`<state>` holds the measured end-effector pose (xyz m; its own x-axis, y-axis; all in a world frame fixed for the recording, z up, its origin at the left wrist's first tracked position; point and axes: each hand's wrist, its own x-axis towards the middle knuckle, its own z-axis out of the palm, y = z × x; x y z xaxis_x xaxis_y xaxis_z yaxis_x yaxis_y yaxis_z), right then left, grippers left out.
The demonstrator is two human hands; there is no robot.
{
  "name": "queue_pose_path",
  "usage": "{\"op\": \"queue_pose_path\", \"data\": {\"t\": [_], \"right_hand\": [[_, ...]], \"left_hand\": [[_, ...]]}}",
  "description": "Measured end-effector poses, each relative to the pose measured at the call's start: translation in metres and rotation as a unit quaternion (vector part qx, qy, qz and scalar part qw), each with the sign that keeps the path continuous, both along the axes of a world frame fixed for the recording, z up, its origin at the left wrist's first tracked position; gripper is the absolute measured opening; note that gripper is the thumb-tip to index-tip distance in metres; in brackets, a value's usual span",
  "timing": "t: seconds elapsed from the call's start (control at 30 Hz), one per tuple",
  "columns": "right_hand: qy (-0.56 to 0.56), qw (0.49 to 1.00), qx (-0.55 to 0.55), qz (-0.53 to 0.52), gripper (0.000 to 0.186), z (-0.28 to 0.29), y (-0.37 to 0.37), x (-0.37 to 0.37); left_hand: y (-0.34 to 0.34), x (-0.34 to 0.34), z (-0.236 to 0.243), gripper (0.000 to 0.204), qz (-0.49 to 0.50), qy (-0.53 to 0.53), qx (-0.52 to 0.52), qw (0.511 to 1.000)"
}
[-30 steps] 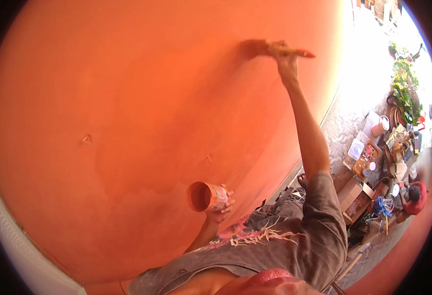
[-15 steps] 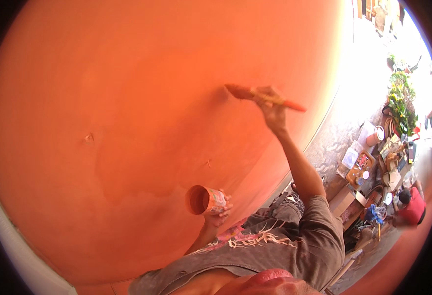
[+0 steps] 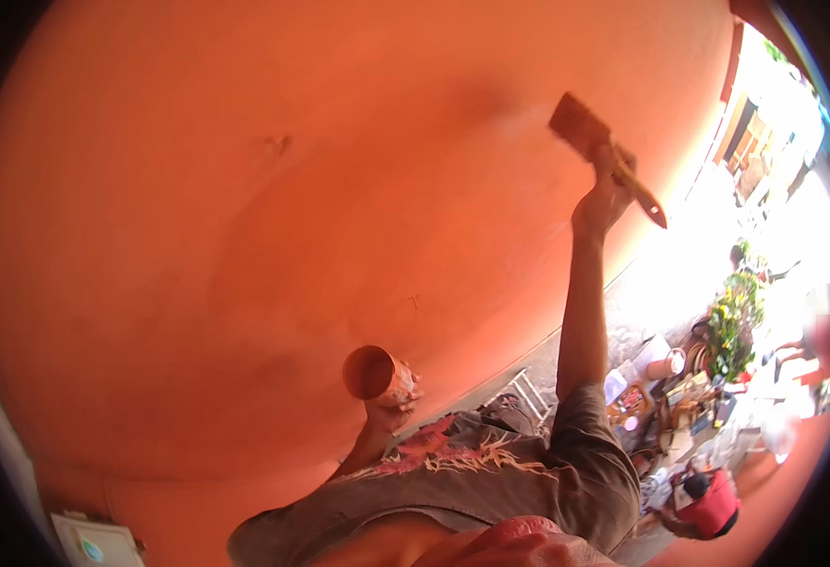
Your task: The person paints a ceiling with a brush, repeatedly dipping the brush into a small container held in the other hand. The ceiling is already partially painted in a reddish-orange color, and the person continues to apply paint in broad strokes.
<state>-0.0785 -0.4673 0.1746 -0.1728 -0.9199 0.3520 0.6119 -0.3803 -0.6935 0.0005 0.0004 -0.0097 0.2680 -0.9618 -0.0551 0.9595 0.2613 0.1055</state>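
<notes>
My right hand (image 3: 607, 189) is raised before an orange wall (image 3: 415, 217), fingers closed around the handle of a wide paintbrush (image 3: 583, 128). The dark, paint-coated bristles point up and left; a soft shadow lies on the wall to their left. I cannot tell whether the bristles touch the wall. Lower down, my left hand (image 3: 396, 412) grips an orange-smeared paint cup (image 3: 398, 378) from its side and below. The cup's round mouth faces me, its inside dark orange. A darker, wet-looking area covers the wall's middle.
At right, a cluttered ground area holds a small bucket (image 3: 666, 365), a tray (image 3: 630, 401) and a leafy plant (image 3: 736, 326). A person in a red shirt (image 3: 712, 506) is at the lower right. A metal ladder (image 3: 530, 395) stands below my right arm. A white panel (image 3: 98, 541) sits lower left.
My right hand has moved up and right with the paintbrush, which has turned to show its broad side. The view has shifted, and the left hand still holds the cup.
</notes>
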Motion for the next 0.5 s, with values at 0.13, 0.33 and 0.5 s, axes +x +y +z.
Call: {"op": "queue_pose_path", "data": {"t": [0.13, 0.33, 0.5], "right_hand": [[0.014, 0.976, -0.006, 0.218, 0.029, -0.004, 0.078, 0.013], [0.042, 0.901, 0.05, 0.43, 0.029, -0.045, 0.165, 0.016], [0.053, 0.837, 0.113, 0.534, 0.024, -0.032, 0.193, -0.005]], "left_hand": [[-0.01, -0.006, -0.014, 0.069, 0.042, 0.026, 0.018, 0.999], [-0.02, -0.007, -0.022, 0.07, 0.057, -0.007, -0.013, 0.998], [-0.017, -0.011, -0.016, 0.071, 0.091, -0.009, 0.024, 0.996]]}}
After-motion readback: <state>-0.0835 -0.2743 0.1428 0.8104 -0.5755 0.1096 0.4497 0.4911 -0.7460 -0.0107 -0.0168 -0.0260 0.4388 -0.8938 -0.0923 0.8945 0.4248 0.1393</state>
